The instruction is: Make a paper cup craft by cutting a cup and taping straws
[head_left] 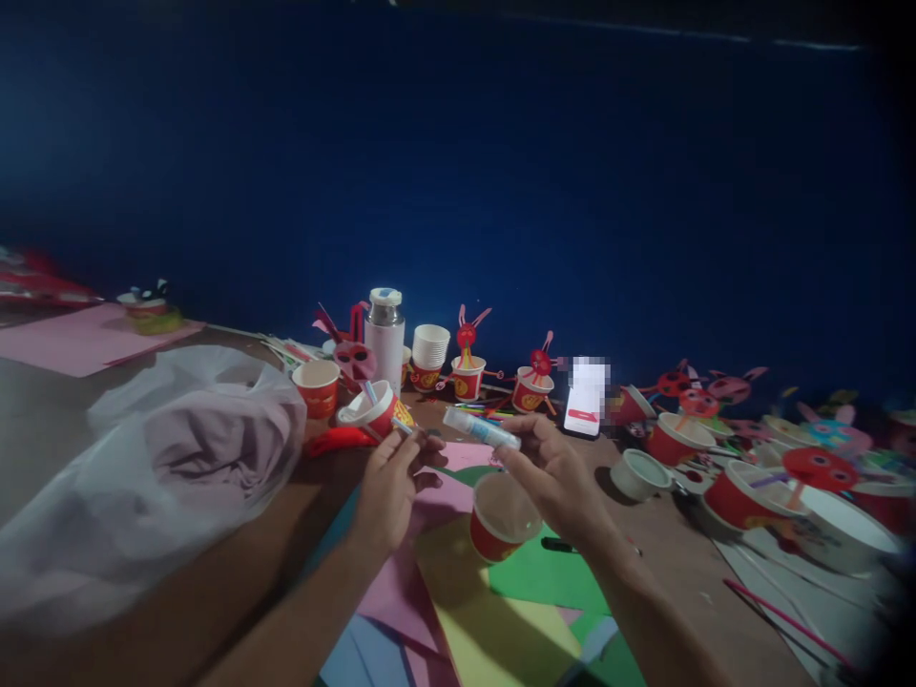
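Observation:
A clear glue tube with a pale blue label [482, 427] is held at its right end by my right hand [552, 468], tilted slightly down to the right. My left hand [392, 482] has its fingers pinched around a small thing near the tilted red and white cup; what it is, I cannot make out. Below and between both hands, a red paper cup [505, 518] stands on sheets of green, yellow and pink paper [468, 596]. A black marker [559, 545] lies on the green sheet beside the cup.
On the left lies a white plastic bag [236, 458] with pinkish contents. A white flask [386, 343], stacked cups [430, 355] and a lit phone [586, 401] stand along the back. Several cups with red paper figures [820, 470] crowd the right side.

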### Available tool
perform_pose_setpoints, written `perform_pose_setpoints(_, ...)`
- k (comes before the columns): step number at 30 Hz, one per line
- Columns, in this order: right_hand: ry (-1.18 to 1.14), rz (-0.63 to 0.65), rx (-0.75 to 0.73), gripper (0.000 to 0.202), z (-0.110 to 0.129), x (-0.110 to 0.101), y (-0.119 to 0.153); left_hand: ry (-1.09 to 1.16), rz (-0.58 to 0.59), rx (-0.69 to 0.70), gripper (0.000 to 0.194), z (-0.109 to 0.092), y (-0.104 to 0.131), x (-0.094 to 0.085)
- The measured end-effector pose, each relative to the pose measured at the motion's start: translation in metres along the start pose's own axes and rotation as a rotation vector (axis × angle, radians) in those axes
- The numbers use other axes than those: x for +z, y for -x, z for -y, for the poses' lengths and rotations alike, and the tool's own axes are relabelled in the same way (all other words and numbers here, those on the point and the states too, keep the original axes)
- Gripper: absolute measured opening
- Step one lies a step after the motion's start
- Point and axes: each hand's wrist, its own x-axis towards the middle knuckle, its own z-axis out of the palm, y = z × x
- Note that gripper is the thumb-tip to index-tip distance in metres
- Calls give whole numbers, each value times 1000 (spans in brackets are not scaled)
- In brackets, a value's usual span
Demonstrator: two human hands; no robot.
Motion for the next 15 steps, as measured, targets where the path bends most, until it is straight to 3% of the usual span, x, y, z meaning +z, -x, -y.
perform_pose_setpoints(6, -107, -32, 112, 22, -4, 25, 1, 194, 94, 8, 14, 6, 6, 7)
perform_pose_setpoints(11, 95, -37, 33, 22, -2, 40, 11, 182, 145, -56, 14, 7, 12, 10)
perform_pose_setpoints(15, 239, 125, -68, 15, 2, 41, 15, 154, 104, -146, 23, 4, 14, 10)
